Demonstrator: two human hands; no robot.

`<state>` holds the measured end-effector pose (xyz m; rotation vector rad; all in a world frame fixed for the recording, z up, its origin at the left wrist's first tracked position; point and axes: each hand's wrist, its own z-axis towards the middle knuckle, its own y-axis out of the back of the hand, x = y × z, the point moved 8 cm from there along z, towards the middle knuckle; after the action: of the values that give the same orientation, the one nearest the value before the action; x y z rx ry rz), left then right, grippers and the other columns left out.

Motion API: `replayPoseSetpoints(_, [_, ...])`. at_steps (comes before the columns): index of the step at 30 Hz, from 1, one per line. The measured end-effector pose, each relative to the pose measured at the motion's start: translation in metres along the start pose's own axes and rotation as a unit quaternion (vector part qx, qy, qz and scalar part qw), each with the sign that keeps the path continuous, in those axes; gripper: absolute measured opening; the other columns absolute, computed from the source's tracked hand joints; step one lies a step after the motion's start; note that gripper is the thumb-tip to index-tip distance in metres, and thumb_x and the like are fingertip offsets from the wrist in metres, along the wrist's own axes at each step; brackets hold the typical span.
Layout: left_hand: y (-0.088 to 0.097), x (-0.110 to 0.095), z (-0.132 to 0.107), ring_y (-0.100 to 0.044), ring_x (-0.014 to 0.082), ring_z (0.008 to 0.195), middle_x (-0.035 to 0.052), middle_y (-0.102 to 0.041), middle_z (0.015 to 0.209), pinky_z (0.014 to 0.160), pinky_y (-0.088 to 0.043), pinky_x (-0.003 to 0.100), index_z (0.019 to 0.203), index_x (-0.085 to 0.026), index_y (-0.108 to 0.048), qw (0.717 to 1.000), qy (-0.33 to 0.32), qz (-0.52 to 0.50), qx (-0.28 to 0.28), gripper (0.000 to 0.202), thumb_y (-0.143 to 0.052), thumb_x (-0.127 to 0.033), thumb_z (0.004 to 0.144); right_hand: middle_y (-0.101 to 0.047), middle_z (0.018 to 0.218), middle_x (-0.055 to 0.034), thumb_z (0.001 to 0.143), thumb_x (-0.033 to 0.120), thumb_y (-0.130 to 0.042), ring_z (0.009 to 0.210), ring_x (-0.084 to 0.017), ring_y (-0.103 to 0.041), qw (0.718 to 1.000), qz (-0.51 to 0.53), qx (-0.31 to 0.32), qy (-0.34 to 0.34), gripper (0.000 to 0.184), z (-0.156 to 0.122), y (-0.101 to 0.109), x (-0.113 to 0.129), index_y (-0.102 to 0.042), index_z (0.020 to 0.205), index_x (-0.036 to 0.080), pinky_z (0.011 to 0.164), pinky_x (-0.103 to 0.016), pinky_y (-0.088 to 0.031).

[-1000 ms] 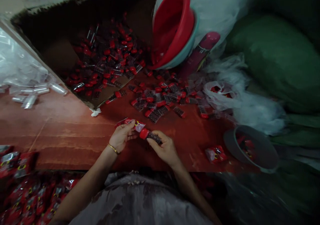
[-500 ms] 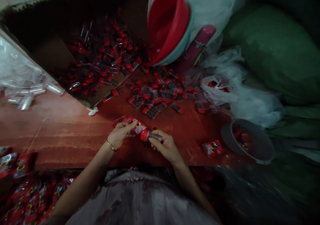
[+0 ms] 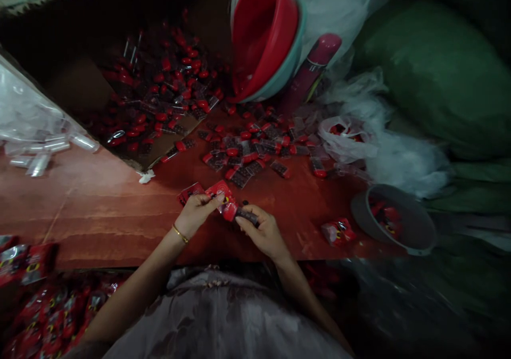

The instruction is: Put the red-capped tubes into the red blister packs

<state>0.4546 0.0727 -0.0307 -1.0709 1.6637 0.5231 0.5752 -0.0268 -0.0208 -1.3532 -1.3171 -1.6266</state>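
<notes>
My left hand (image 3: 196, 214), with a gold bangle at the wrist, pinches a small red printed packet (image 3: 219, 191). My right hand (image 3: 261, 230) grips a small clear tube (image 3: 247, 216) with dark contents. The tube's red-capped end lies in or against the packet's lower right side; I cannot tell how far inside it is. More red packets (image 3: 189, 193) lie flat just beyond my left fingers. Past my hands, several red-capped tubes (image 3: 239, 175) are spread in a loose pile on the red-brown table (image 3: 112, 205).
A cardboard box (image 3: 80, 77) on its side holds many red-capped tubes. Red and teal basins (image 3: 293, 56) lean beside a pink bottle (image 3: 313, 66). To the right are a filled packet (image 3: 337, 232) and a grey tub (image 3: 415, 231). Clear tubes (image 3: 40, 146) and red packets (image 3: 40, 260) sit left.
The tube's red cap, bare before, now sits at or within the red packet. My left hand has moved slightly right, towards the tube.
</notes>
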Motion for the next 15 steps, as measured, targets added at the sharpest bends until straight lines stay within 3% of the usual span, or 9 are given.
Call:
replayPoseSetpoints(5, [-0.011, 0.006, -0.002, -0.057, 0.0129, 0.061, 0.002, -0.069, 0.067, 0.064, -0.045, 0.025, 0.069, -0.015, -0.072, 0.999, -0.027, -0.011, 0.012, 0.027, -0.077, -0.037, 0.055, -0.054, 0.057, 0.0037, 0.082, 0.038, -0.052, 0.049, -0.009, -0.05, 0.999, 0.036, -0.023, -0.007, 0.019, -0.001, -0.004, -0.006, -0.055, 0.078, 0.019, 0.048, -0.02, -0.042])
replayPoseSetpoints(12, [-0.021, 0.025, -0.004, -0.055, 0.0096, 0.058, 0.0013, -0.067, 0.067, 0.061, -0.044, 0.022, 0.071, -0.015, -0.069, 0.988, -0.015, -0.138, -0.064, 0.036, -0.079, -0.042, 0.05, -0.059, 0.066, 0.0009, 0.084, 0.036, -0.05, 0.057, -0.011, -0.054, 0.99, 0.013, -0.139, 0.014, 0.018, -0.003, -0.004, -0.01, -0.055, 0.086, 0.019, 0.054, -0.021, -0.043])
replayPoseSetpoints(15, [-0.021, 0.023, -0.006, -0.049, 0.0078, 0.051, -0.0013, -0.06, 0.057, 0.055, -0.041, 0.021, 0.063, -0.015, -0.066, 0.986, -0.042, -0.143, -0.071, 0.035, -0.071, -0.05, 0.06, -0.057, 0.063, 0.0021, 0.085, 0.039, -0.049, 0.049, -0.009, -0.05, 0.991, 0.066, -0.117, 0.002, 0.022, -0.004, -0.011, -0.013, -0.054, 0.09, 0.019, 0.047, -0.02, -0.04])
